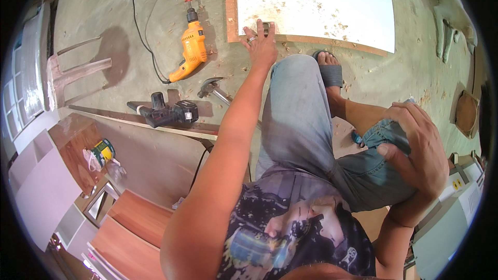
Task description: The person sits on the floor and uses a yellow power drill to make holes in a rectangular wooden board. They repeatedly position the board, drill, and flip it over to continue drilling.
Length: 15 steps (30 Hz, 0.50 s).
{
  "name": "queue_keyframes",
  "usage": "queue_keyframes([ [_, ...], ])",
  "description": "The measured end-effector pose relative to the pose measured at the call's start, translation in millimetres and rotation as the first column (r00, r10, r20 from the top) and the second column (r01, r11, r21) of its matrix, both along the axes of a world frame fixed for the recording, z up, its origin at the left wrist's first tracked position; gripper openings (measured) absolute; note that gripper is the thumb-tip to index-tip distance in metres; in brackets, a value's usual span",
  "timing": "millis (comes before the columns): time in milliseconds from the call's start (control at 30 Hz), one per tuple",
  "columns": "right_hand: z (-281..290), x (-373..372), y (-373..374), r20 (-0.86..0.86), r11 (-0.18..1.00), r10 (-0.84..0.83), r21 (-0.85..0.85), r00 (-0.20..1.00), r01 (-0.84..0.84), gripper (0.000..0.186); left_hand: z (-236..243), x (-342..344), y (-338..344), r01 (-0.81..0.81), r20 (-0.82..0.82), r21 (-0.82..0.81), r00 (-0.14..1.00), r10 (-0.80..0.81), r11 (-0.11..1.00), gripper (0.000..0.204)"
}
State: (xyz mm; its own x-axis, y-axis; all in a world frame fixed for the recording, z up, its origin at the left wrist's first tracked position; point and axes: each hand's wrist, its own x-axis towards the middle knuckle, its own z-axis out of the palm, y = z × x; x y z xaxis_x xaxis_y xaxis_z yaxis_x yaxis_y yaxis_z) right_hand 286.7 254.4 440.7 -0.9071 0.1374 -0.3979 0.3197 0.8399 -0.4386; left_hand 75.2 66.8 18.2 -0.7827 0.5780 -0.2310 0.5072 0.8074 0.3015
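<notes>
My left hand (259,46) reaches forward, fingers spread on the near left corner of a white board (311,5). Between two of its fingertips sits a small dark metal piece (266,28), partly covered; its kind is hard to make out. A ring is on one finger. My right hand (423,148) rests over my bent right knee, thumb apart from the loosely curved fingers. A pale bluish bit (411,100) shows at its fingertips, too small to name. Beside my left forearm, a claw hammer (215,89) lies on the floor, its handle partly hidden by the arm.
An orange corded drill (192,49) lies left of the board, near a black cordless power tool (166,111). Wood shavings litter the board and floor. A stool (78,75) lies at the left. A paint can (101,153) and cabinet panels (129,233) stand at the lower left.
</notes>
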Motion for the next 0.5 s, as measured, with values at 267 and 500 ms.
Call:
queue_keyframes([
  [267, -1.4, 1.6, -0.8, 0.016, 0.999, -0.035, -0.027, 0.999, 0.036, 0.06, 5.8, -9.3, -5.2, 0.028, -0.014, -0.047, 0.999, -0.028, 0.999, 0.06],
  [500, -0.9, -0.6, -3.6, 0.071, 0.998, -0.048, -0.024, 0.996, 0.049, 0.057, 14.1, -5.8, -8.0, 0.07, -0.077, -0.031, 0.994, -0.072, 0.997, 0.059],
])
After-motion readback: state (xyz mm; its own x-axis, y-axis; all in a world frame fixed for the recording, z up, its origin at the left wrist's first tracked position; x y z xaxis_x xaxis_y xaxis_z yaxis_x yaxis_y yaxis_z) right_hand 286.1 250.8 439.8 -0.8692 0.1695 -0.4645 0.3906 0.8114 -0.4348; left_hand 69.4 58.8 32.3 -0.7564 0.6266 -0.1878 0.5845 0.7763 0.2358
